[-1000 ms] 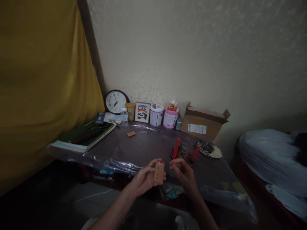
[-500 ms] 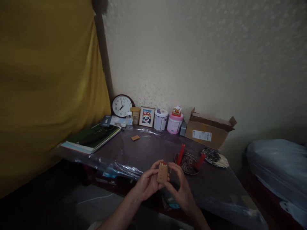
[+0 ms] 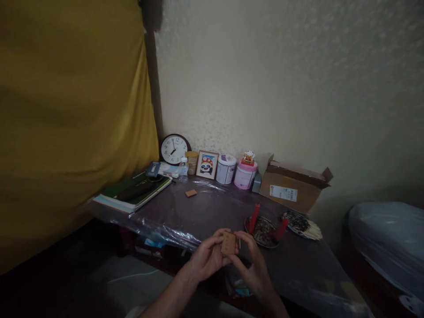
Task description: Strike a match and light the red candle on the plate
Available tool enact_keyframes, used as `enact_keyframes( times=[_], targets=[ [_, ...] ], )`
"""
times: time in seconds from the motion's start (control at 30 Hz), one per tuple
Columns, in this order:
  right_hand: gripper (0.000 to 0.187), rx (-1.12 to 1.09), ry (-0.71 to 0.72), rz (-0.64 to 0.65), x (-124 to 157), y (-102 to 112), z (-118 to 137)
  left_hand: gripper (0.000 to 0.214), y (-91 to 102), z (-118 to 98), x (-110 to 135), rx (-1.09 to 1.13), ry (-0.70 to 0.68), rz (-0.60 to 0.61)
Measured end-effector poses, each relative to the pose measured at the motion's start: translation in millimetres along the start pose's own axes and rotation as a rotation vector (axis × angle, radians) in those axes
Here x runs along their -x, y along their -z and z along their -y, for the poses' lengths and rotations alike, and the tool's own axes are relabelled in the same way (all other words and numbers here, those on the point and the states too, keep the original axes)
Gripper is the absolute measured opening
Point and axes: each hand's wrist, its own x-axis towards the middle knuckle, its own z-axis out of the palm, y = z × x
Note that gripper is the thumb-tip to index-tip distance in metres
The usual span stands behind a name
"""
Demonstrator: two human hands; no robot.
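My left hand is closed around a small tan matchbox, held upright above the near edge of the dark table. My right hand touches the box's right side with thumb and fingertips pinched; a thin match stick shows just beside the box. Just beyond the hands stands a small dish with two red candles in it, one at each side.
Along the wall stand a clock, a framed panda picture, two tins, a pink tub and an open cardboard box. Books lie left, spent matches right. A yellow curtain hangs at left.
The matchbox, open with red match heads showing before, now looks closed. My right hand came in from apart to pinch at its side. The view shifted left and up.
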Motion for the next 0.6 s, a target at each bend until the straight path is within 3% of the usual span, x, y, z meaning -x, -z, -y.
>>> enact_keyframes(
  times=[0.2, 0.4, 0.6],
  targets=[
    [0.036, 0.005, -0.024, -0.040, -0.5, 1.1, -0.6, 0.020, -1.8, 2.6, -1.0, -0.085, -0.043, -0.051],
    [0.032, 0.031, -0.036, -0.114, -3.4, 6.8, -9.3, 0.031, 5.0, 5.4, -2.5, -0.352, -0.187, -0.169],
    [0.034, 0.041, -0.075, -0.082, -3.8, 9.6, -10.9, 0.044, 7.3, 4.8, 0.4, -0.590, -0.212, -0.119]
  ],
)
